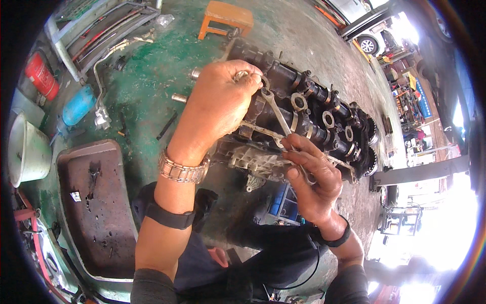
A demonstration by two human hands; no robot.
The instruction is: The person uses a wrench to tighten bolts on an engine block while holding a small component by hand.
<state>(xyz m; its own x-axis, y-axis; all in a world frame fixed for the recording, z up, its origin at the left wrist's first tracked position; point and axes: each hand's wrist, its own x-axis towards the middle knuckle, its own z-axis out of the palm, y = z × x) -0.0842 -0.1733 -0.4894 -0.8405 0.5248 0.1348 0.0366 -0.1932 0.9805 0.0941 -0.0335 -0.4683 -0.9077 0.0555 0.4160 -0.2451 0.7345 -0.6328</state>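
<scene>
A greasy engine cylinder head with two dark camshafts lies in front of me. My left hand is closed at its far left end, beside a spark-plug opening. A bit of silvery metal shows at its curled fingers; what they hold is mostly hidden. My right hand grips a combination wrench, thumb and fingers around its lower part. The wrench slants up and left, and its far end is at the engine close to my left fingertips. I cannot tell whether it sits on a fastener.
On the green floor at left stand an oily drip tray, a pale bucket, a blue bottle and a red cylinder. An orange stool is beyond the engine. A metal rack stands far left; a lift post is at right.
</scene>
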